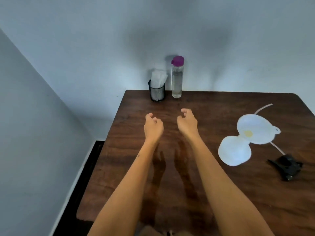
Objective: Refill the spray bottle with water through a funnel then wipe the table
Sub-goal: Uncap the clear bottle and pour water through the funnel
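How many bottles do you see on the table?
1: a clear bottle with a purple cap stands upright at the table's far edge, just right of the mesh cup. No other bottle can be made out.

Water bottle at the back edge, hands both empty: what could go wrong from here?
1. The tall water bottle stands right beside the mesh cup of tissues; a reach by the right hand could tip either.
2. The white funnel lies loose near the black spray head; it may slide when grabbed.
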